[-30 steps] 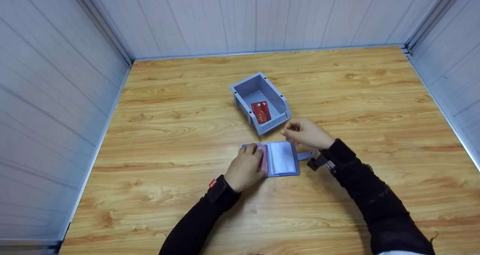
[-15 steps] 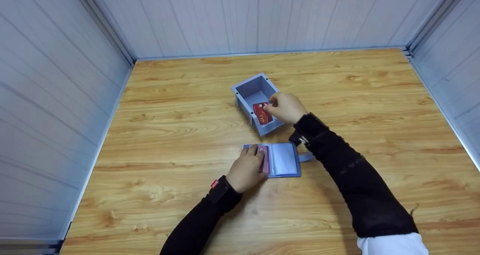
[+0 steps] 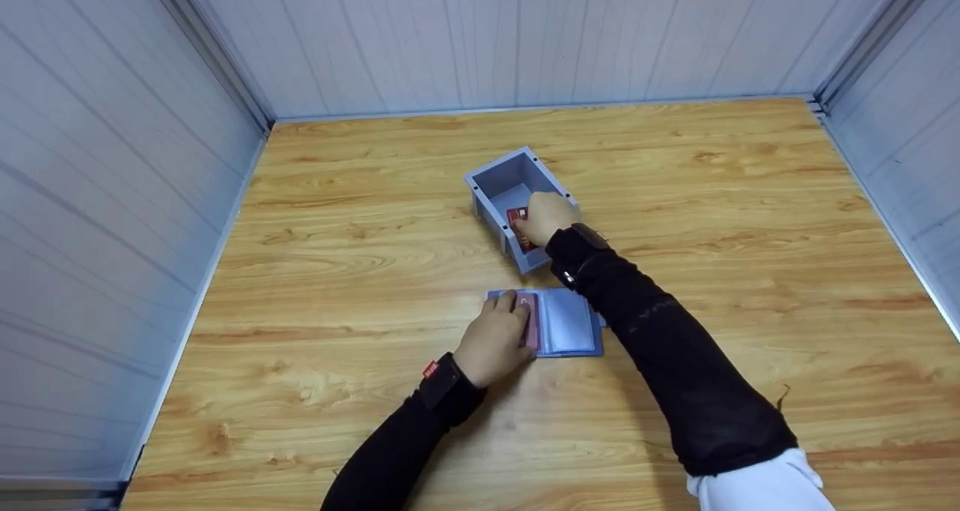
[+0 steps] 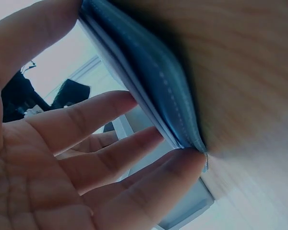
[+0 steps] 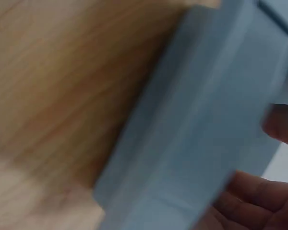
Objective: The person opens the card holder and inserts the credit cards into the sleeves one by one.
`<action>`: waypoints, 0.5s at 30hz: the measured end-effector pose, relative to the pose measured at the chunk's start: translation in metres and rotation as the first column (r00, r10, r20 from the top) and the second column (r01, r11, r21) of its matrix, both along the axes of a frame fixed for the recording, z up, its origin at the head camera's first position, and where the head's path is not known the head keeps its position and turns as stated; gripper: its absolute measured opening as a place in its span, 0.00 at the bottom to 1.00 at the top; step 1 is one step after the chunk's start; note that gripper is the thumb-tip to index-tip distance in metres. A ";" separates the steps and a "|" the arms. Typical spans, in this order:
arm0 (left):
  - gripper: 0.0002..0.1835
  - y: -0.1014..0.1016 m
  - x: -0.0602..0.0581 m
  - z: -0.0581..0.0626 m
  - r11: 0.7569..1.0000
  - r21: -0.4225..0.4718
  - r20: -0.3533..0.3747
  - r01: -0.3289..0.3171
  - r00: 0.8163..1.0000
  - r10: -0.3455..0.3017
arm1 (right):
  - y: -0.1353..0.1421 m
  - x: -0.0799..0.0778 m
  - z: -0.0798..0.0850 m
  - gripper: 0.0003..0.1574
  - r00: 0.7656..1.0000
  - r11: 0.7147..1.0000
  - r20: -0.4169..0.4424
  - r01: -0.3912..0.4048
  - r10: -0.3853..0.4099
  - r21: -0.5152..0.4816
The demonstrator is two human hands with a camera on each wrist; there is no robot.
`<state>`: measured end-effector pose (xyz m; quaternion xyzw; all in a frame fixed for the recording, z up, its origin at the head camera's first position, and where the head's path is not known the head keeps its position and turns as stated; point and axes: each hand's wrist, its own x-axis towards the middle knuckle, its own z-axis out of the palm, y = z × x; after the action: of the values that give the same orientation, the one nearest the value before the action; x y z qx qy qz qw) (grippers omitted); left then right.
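Note:
A blue card holder lies spread on the table, a pink card on its left side and a clear sleeve on its right. My left hand holds that left side down. In the left wrist view, thumb and fingers span the card holder's edge, fingertips on its leaves. Behind it, my right hand reaches into a grey bin, fingertips at a red card with gold lettering. The right wrist view shows thumb and fingers apart, their tips hidden behind the bin wall.
The bin's raised rim surrounds the right hand's fingers. The right sleeve passes over the holder's strap at the right. Pale panel walls enclose the wooden table at the back and sides.
My right hand has moved from beside the holder up and left into the bin, down to the red card. My left hand has stayed on the card holder.

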<state>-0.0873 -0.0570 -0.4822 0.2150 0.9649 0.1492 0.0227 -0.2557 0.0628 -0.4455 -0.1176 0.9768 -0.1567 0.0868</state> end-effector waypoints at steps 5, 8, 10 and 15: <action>0.34 -0.002 -0.001 -0.001 1.000 0.008 -0.003 -0.006 1.000 0.006 | -0.012 -0.001 -0.012 0.20 1.000 0.997 -0.017 0.000 0.002 0.072; 0.35 -0.002 -0.001 -0.002 1.000 0.010 -0.007 -0.003 1.000 0.003 | -0.017 -0.003 -0.018 0.15 1.000 0.995 -0.028 0.014 -0.012 0.100; 0.35 -0.002 -0.001 -0.003 1.000 0.010 -0.013 0.001 1.000 0.000 | -0.018 -0.004 -0.021 0.13 0.999 0.992 -0.039 0.024 -0.019 0.122; 0.35 -0.002 -0.001 -0.003 1.000 0.006 -0.046 0.009 0.999 -0.009 | -0.018 -0.007 -0.024 0.15 0.999 0.988 -0.022 0.044 -0.041 0.147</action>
<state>-0.0881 -0.0586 -0.4856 0.2227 0.9638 0.1469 0.0007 -0.2631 0.0451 -0.4698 -0.0914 0.9887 -0.0850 0.0828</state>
